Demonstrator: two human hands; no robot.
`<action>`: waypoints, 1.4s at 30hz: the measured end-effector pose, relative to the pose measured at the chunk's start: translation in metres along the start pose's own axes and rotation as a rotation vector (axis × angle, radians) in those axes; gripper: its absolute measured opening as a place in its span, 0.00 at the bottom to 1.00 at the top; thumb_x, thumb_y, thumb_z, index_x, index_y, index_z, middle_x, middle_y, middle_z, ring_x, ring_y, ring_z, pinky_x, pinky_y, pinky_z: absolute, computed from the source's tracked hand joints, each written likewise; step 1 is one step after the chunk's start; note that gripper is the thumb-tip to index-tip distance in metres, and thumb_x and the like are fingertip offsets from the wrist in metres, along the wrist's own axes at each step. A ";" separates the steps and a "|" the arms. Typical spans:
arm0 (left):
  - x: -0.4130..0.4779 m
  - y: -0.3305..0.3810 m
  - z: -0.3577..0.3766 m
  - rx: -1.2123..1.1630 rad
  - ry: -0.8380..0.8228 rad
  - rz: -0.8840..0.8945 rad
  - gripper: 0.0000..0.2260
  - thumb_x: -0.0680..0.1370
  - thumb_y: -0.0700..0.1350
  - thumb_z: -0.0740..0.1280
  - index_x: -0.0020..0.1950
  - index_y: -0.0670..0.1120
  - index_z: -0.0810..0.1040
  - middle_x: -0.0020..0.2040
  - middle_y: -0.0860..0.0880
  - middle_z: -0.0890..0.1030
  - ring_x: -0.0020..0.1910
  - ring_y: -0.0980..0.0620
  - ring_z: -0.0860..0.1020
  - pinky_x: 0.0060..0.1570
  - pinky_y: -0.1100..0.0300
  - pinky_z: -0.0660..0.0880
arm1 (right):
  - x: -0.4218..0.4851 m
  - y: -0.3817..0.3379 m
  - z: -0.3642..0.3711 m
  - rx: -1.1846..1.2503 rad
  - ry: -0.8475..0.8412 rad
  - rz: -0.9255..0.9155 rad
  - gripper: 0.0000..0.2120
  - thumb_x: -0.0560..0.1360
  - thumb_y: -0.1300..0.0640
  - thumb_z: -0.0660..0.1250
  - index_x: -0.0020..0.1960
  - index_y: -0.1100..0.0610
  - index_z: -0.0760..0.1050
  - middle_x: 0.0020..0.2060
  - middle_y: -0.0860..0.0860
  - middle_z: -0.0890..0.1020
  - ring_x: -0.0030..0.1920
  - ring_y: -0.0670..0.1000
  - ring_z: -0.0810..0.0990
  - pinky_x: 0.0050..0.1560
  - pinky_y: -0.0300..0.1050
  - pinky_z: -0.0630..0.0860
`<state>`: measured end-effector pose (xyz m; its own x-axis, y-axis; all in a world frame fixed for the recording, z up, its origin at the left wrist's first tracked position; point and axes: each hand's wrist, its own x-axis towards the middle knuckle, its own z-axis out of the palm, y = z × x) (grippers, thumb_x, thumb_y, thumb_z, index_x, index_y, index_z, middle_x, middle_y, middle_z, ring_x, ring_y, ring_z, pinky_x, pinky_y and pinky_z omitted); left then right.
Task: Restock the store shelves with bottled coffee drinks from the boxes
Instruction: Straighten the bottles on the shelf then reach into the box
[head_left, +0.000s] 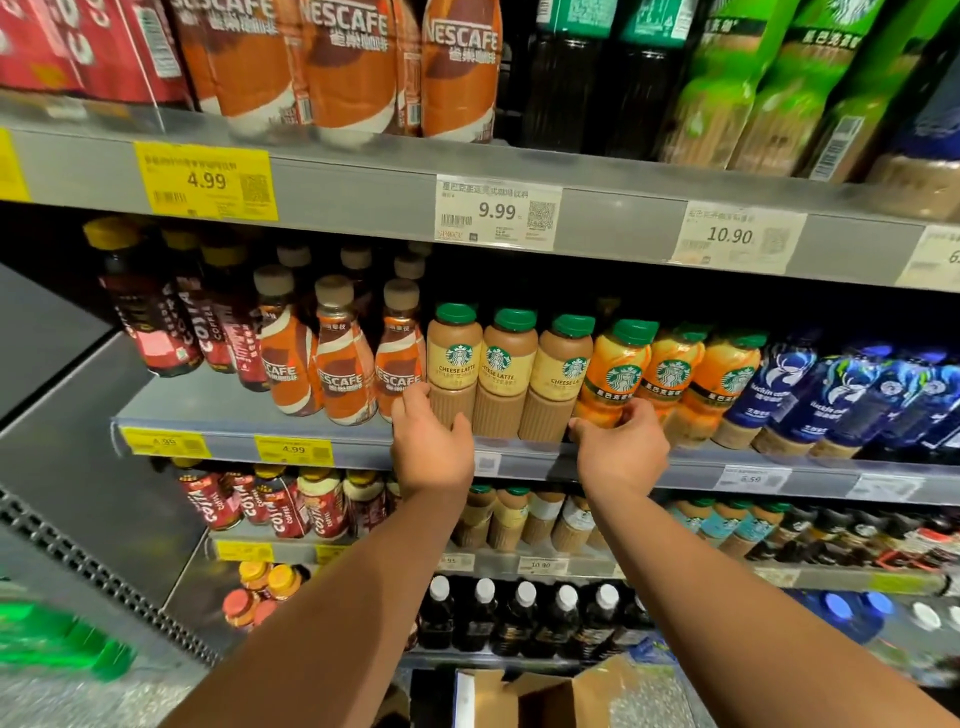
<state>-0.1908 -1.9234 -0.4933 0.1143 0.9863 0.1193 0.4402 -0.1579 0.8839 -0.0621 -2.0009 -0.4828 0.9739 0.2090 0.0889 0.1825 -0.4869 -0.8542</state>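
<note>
Broadly, the shelving (78, 467) filled the view, and the work sat on its middle shelf (234, 400), where coffee drinks stood upright in rows reaching back into the dark. A cardboard box (545, 696) lay open on the floor below, between the forearms, well apart from both hands.

At the shelf's front edge stood three Cheese Latte bottles (506, 369) shoulder to shoulder, long axes vertical. Nescafé bottles (337, 364) stood just beside them on the left and orange-labelled bottles (670, 374) on the right. Both arms reached forward and up to this group, one hand on either flank, so the bottles lay straight ahead of the hands and just above them.

The left hand (434, 447) was nearer the lattes. It was half closed round the lower part of the leftmost Cheese Latte bottle (453, 358), with fingers wrapping its left side and the thumb across its front.

The right hand (621, 449) was likewise curled, holding the base of the first orange-labelled bottle (613, 379), thumb pointing toward the third latte. Whether that thumb touched the latte could not be told.

Neither hand carried a bottle clear of the shelf. By my reading they were squaring up the front row, so the next move would turn on sliding upright bottles sideways or back without tipping them.
</note>
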 end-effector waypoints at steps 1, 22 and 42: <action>0.001 -0.001 0.000 0.008 0.003 -0.010 0.17 0.77 0.41 0.66 0.65 0.43 0.69 0.62 0.44 0.72 0.56 0.44 0.75 0.48 0.56 0.70 | 0.000 0.002 0.001 -0.003 0.005 -0.007 0.20 0.66 0.54 0.77 0.54 0.57 0.76 0.51 0.54 0.82 0.52 0.58 0.79 0.52 0.50 0.76; -0.028 -0.023 -0.065 0.746 -0.549 0.407 0.12 0.77 0.51 0.62 0.57 0.47 0.75 0.53 0.47 0.78 0.53 0.44 0.77 0.47 0.53 0.75 | -0.072 0.004 -0.023 -0.835 -0.568 -0.449 0.12 0.75 0.57 0.64 0.56 0.59 0.73 0.53 0.57 0.78 0.54 0.59 0.78 0.44 0.47 0.72; -0.160 -0.209 -0.153 1.000 -0.892 0.108 0.08 0.78 0.51 0.62 0.44 0.48 0.68 0.48 0.47 0.76 0.49 0.45 0.76 0.42 0.54 0.70 | -0.287 0.133 0.010 -0.948 -1.164 -0.406 0.09 0.76 0.55 0.61 0.53 0.57 0.74 0.55 0.55 0.79 0.55 0.57 0.79 0.44 0.44 0.72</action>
<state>-0.4377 -2.0410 -0.6281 0.5576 0.6590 -0.5048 0.8052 -0.5773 0.1359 -0.3187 -2.1176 -0.6268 0.2836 0.7560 -0.5899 0.8514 -0.4815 -0.2078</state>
